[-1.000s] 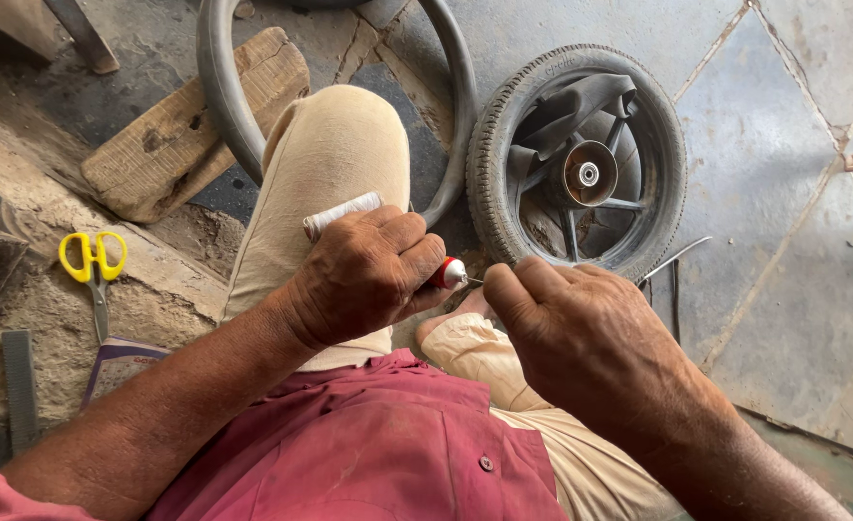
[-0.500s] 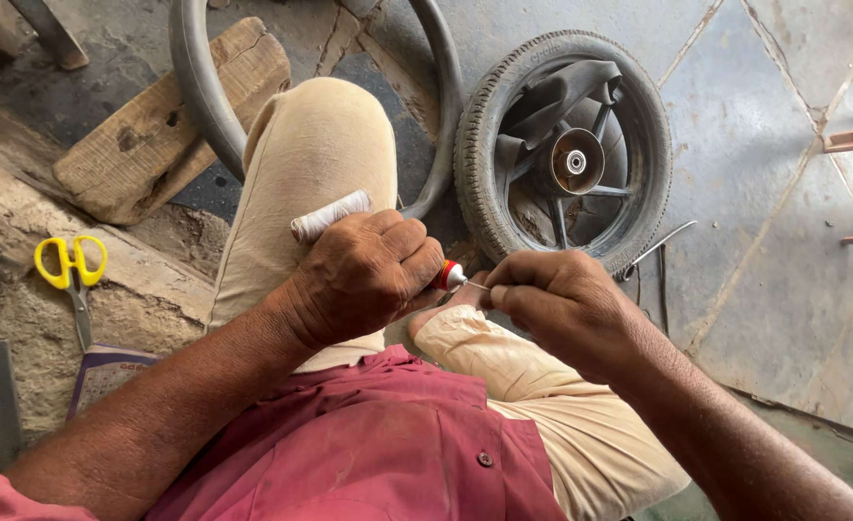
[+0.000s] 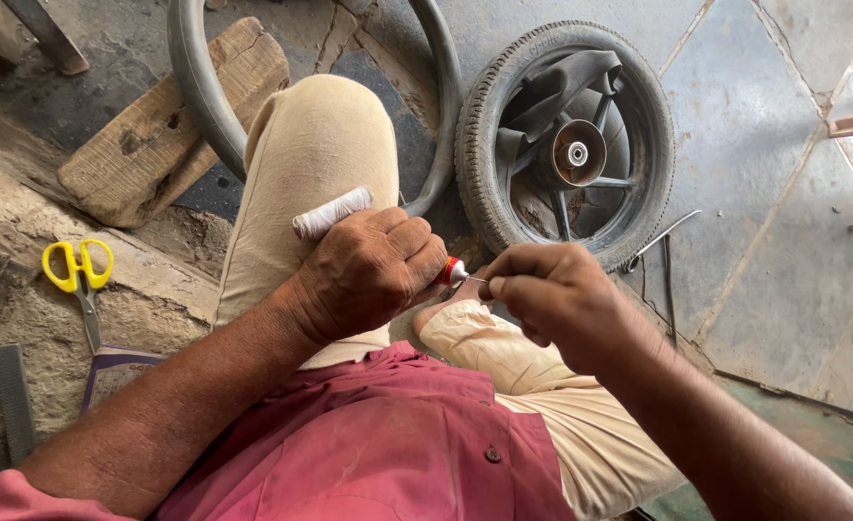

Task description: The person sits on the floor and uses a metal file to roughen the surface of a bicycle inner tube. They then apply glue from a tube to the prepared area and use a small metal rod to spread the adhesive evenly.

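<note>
Right hand (image 3: 562, 294) shifted left; left hand (image 3: 369, 270) fists crumpled white tube (image 3: 332, 212).

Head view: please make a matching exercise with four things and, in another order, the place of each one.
Things:
1. white tube
2. scissors
3. small wheel
4. wooden block

Places:
A. on the stone floor, top right, beyond the right hand
B. gripped in the left hand, red tip toward the right hand
C. far left, on the rough ledge
D. top left, partly under the inner tube

Pairs: 1-B, 2-C, 3-A, 4-D
</note>
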